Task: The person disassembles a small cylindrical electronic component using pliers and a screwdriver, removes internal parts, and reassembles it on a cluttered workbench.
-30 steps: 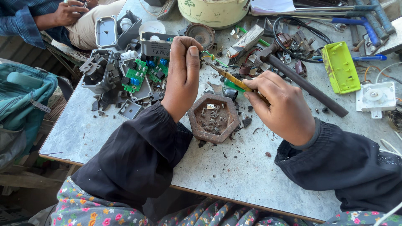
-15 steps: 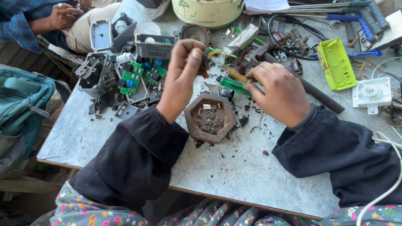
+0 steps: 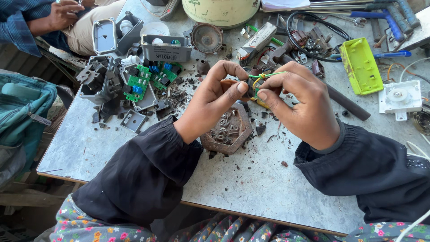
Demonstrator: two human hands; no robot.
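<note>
A small part [image 3: 249,88] with green and yellow wires [image 3: 264,77] is pinched between both hands just above the hexagonal tray [image 3: 226,130]; the left hand [image 3: 210,101] clamps its brown end between thumb and forefinger, and the right hand [image 3: 298,105] grips the wired end with its fingertips. To work it well, I judge the left pinch should stay firm while the right fingers pull or twist the wires gently, keeping everything over the tray so loose bits fall among its screws. Left of the tray lie green circuit boards [image 3: 136,83] and broken grey housings [image 3: 96,80]; beyond it sit a round speaker [image 3: 207,38] and a pale bucket [image 3: 219,10]; far right of it lie a lime-yellow case [image 3: 360,65] and a white part [image 3: 396,96]. The table [image 3: 251,188] is grey, scuffed and littered with dark crumbs. Another person's hand [image 3: 62,13] shows beyond the boards, and a teal bag [image 3: 24,107] hangs off the table's left edge.
</note>
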